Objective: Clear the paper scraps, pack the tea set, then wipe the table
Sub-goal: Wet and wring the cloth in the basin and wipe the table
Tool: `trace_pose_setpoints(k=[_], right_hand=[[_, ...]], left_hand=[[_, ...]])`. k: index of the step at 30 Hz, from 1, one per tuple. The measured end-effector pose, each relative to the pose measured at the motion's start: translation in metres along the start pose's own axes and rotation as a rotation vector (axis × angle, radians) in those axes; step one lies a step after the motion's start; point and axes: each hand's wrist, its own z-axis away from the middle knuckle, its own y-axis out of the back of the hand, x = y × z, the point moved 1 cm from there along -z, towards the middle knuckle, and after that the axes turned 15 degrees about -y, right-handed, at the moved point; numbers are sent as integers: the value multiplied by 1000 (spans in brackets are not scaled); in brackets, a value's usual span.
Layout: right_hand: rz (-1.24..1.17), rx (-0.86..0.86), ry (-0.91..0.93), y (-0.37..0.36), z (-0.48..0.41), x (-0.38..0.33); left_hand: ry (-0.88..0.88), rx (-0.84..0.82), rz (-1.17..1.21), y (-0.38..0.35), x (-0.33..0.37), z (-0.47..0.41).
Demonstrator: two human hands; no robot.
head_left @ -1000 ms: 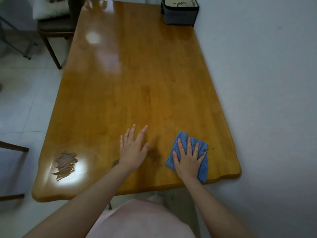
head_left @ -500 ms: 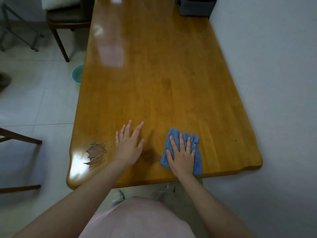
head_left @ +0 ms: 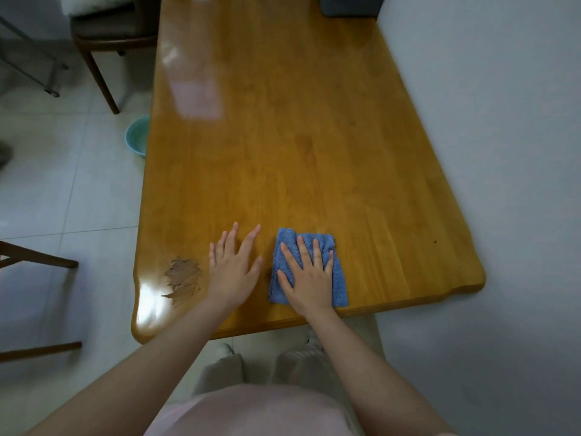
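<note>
A folded blue cloth lies near the front edge of the glossy wooden table. My right hand presses flat on the cloth with its fingers spread. My left hand rests flat on the bare wood just left of the cloth, fingers straight. A worn patch where the varnish is gone shows at the table's front left corner. A dark grey case stands at the far right end of the table, cut off by the top of the view.
A white wall runs along the table's right side. A dark wooden chair stands at the far left. A teal basin sits on the tiled floor beside the table. Part of another chair shows at left.
My right hand has slid the cloth leftward along the front edge, closer to my left hand. The view has shifted left, bringing the teal basin into sight.
</note>
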Motion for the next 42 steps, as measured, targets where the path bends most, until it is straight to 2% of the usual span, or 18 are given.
trace_pose_setpoints(k=[4, 9, 26, 34, 42], right_hand=[[19, -13, 98, 3, -8, 26], [17, -28, 117, 13, -23, 77], [-64, -42, -46, 48, -69, 281], [-42, -20, -129, 50, -77, 326], [-56, -4, -218, 54, -73, 332]], left_hand=[[0, -2, 24, -12, 24, -13], [13, 16, 24, -29, 64, -35], [47, 21, 81, -95, 183, -96], [15, 24, 68, -105, 211, -113], [6, 35, 76, -105, 219, -116]])
